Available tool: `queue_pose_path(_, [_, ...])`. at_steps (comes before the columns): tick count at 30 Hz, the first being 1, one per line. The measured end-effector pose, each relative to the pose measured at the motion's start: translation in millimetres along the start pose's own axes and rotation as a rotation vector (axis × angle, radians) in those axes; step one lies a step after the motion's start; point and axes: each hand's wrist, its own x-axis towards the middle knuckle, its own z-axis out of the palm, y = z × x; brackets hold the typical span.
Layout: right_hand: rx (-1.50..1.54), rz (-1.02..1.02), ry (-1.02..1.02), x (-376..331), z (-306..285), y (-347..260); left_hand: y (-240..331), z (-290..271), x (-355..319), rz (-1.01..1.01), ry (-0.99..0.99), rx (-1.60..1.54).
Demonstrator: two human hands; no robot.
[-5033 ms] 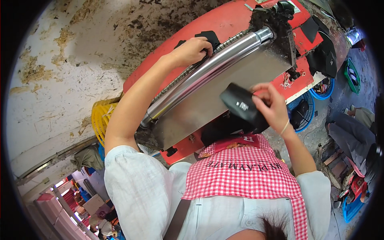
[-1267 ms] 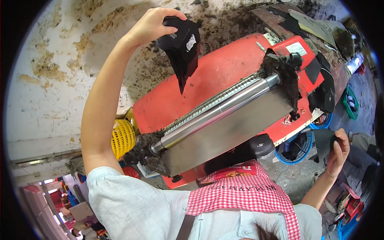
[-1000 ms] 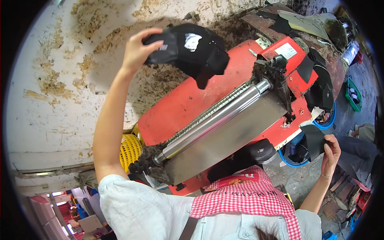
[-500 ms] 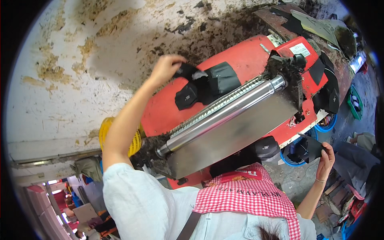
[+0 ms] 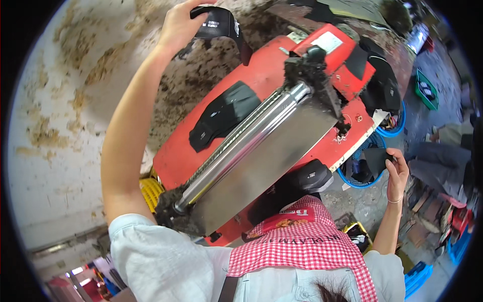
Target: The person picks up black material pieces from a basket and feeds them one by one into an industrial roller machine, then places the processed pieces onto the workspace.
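Fingers of the left hand [image 5: 178, 25] grip a black curved piece [image 5: 219, 22], raised high above the red machine [image 5: 261, 80]. Its long axis hangs down toward another black piece [image 5: 221, 116] lying flat on the red top. The right hand [image 5: 397, 171], far lower near the blue basket [image 5: 375, 173], pinches a dark flat piece [image 5: 376, 158].

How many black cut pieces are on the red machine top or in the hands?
3: one raised in the left hand, black piece; one flat on the red machine; one in the right hand. More may be hidden.
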Motion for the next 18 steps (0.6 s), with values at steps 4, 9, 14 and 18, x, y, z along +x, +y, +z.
queue_pose_path(4, [0.018,-0.019,0.037,-10,-12,3,-23,46,18,0.040,0.216,0.009])
queue_pose_path(9, [0.191,0.209,0.082,-15,-10,-6,-70,114,-43,-0.266,0.289,-0.426])
queue_pose_path(14, [0.458,0.169,0.086,-17,-15,-4,-78,153,-131,-0.772,-0.305,-0.215])
queue_pose_path(18, [0.760,0.197,0.158,-24,-24,3,2,132,-108,-0.288,-0.069,-0.253])
